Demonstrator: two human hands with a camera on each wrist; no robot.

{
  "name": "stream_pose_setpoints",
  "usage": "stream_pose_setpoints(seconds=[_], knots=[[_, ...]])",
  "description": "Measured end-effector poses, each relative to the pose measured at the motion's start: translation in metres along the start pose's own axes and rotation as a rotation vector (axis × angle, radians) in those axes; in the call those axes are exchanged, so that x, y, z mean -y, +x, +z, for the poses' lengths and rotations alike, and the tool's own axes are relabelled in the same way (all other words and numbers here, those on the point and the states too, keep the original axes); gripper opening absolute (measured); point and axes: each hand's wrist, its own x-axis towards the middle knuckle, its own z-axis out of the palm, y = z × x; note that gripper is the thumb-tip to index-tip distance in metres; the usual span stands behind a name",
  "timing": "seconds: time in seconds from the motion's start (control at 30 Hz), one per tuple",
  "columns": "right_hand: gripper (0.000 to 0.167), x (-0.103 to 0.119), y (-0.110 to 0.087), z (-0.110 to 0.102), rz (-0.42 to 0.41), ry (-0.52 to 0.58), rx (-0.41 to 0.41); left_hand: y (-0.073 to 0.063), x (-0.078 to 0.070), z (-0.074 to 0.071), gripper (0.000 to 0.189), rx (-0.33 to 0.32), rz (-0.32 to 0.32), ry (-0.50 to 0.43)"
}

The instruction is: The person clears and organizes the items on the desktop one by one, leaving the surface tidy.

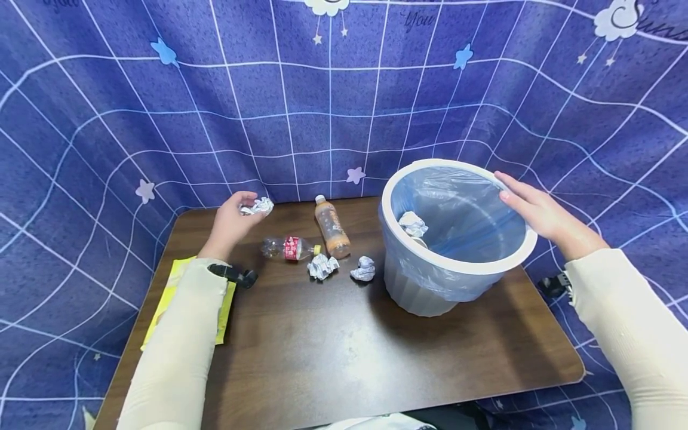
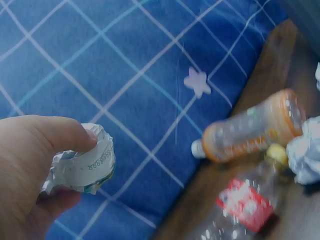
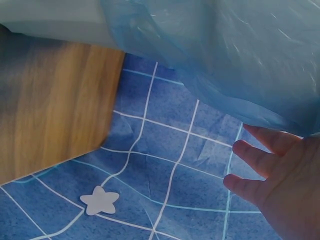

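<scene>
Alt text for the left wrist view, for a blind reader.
A person's left grip pinches a crumpled paper ball before a blue gridded cloth. At right, an orange-labelled bottle, a red-labelled clear bottle and another paper ball lie on a wooden table.

Head camera looks forward and down across the table (image 1: pixel 290 346). Left-wrist close-up shares with it the orange bottle (image 2: pixel 252 127) and red-labelled bottle (image 2: pixel 247 205), at right; right-wrist close-up, outside the bin liner (image 3: pixel 240 60), shares that, along the top.
</scene>
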Motion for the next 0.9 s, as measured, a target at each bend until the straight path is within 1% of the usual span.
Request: stream_pose_setpoints(seconds=[0.2,0.3,0.43,0.57,0.63,0.7,0.9], knots=[[0.059,-0.001,0.000,0.000,0.010,-0.013,0.002,0.007,-0.039,0.010,0.049,0.016,0.042,-0.029],[0.060,0.001,-0.001,0.000,0.025,-0.017,0.007,0.008,-0.061,0.015,0.049,0.035,0.074,-0.042],[0.060,0.002,-0.002,0.000,0.033,-0.019,0.010,0.007,-0.089,0.020,0.049,0.060,0.120,-0.055],[0.060,0.003,-0.001,0.001,0.022,-0.006,0.013,0.006,-0.111,0.023,0.047,0.068,0.157,-0.062],[0.061,0.003,0.000,0.001,0.017,-0.002,0.017,0.005,-0.122,0.026,0.046,0.075,0.165,-0.076],[0.061,0.003,0.000,0.001,0.018,-0.002,0.017,0.004,-0.132,0.030,0.046,0.080,0.177,-0.098],[0.061,0.000,0.001,-0.001,0.027,-0.018,0.011,-0.001,-0.168,0.047,0.046,0.132,0.218,-0.148]])
